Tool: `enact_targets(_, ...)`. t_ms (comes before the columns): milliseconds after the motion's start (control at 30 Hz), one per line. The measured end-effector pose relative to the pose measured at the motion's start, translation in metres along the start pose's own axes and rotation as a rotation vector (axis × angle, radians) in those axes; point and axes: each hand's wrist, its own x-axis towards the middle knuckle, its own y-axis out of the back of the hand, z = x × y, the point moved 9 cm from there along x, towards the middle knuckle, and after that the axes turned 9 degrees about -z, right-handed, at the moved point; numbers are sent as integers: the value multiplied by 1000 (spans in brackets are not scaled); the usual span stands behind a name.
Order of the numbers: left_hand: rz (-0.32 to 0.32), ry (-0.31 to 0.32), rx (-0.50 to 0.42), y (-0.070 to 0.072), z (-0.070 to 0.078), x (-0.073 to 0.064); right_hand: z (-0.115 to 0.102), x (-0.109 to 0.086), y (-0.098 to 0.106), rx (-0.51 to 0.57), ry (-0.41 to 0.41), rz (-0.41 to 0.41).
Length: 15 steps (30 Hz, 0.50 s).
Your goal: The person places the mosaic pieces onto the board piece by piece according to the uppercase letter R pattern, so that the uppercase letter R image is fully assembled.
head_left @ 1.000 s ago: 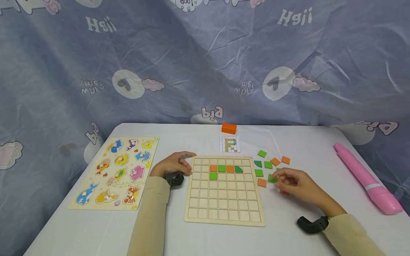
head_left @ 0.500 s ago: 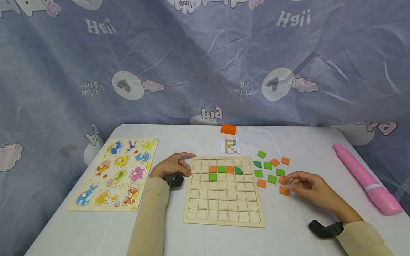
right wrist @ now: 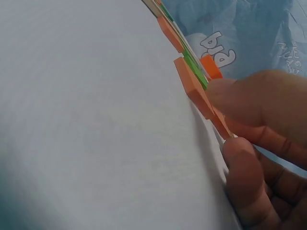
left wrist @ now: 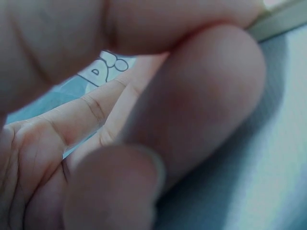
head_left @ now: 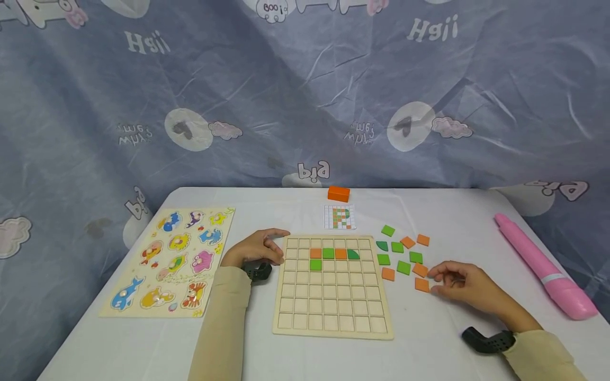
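A pale wooden grid board (head_left: 332,336) lies flat, with orange and green square tiles and a dark green rounded tile (head_left: 352,254) in its upper cells. My left hand (head_left: 254,247) rests at the board's upper left edge; in the left wrist view its fingers (left wrist: 206,91) fill the picture, blurred. Right of the board, my right hand (head_left: 469,286) is beside two loose orange tiles, an upper one (head_left: 420,270) and a lower one (head_left: 422,284). Its thumb and forefinger are spread apart at their edges. In the right wrist view the fingertips touch or nearly touch the orange tiles (right wrist: 192,88).
Several loose green tiles (head_left: 397,247) and orange tiles (head_left: 423,240) lie right of the board. Behind it are a small pattern card (head_left: 340,217) and an orange block (head_left: 339,194). A sea-animal puzzle board (head_left: 157,264) is at left, a pink stick-like object (head_left: 548,267) at right.
My right hand has moved right, away from the green tiles, to the two nearer orange tiles, uncovering the tiles it hid. The left hand stays at the board's edge.
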Motion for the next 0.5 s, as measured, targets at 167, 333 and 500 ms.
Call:
enact_targets(167, 12, 3, -10, 0, 1, -1, 3, -1, -2, -43, -44, 16)
enact_targets(333, 14, 0, -8, -1, 1, -1, 0, -1, -3, -106, -23, 44)
enact_targets(500, 4, -13, -3, -1, 1, -1, -3, 0, -5, -168, -15, 50)
